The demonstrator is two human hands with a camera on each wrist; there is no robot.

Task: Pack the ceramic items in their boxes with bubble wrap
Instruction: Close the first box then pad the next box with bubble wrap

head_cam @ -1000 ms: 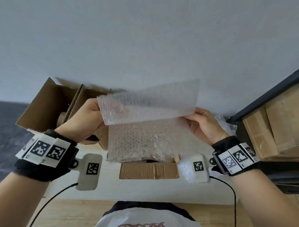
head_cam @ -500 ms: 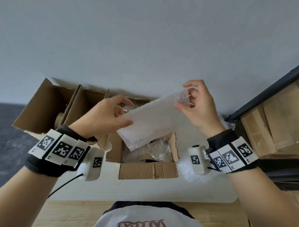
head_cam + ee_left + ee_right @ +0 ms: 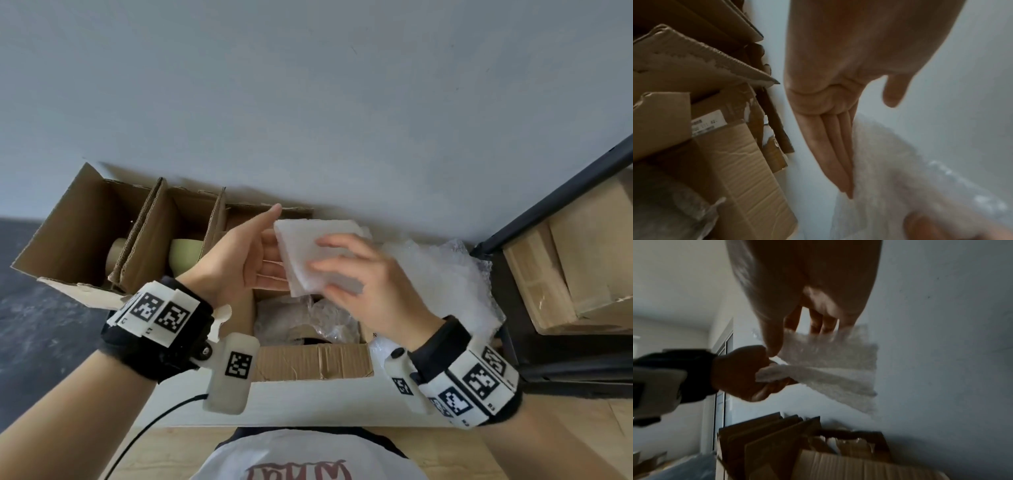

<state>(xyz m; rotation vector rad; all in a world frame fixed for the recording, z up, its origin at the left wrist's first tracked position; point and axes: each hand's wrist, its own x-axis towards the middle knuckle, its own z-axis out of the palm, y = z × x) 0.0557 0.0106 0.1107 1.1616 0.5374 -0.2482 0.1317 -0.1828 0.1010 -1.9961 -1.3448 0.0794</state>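
Observation:
A folded white pad of bubble wrap [image 3: 308,255] hangs in the air above an open cardboard box [image 3: 311,363]. My left hand [image 3: 274,246] lies flat against its left side with straight fingers [image 3: 830,151], thumb stuck out away from it. My right hand [image 3: 342,270] pinches the pad from the right, with the thumb on one face and the fingers on the other in the right wrist view [image 3: 795,339]. Inside the box lies an item wrapped in bubble wrap [image 3: 301,322]. A green ceramic cup [image 3: 185,255] stands in a box further left.
Two more open cardboard boxes [image 3: 85,219] stand in a row at the left against the wall, one with a beige item [image 3: 118,253]. Loose bubble wrap [image 3: 442,274] is heaped at the right. A black shelf [image 3: 548,192] with wooden boxes borders the table's right side.
The bubble wrap sheet, held spread wide between both hands a second ago, has been folded over into a small pad. My hands have come close together above the box.

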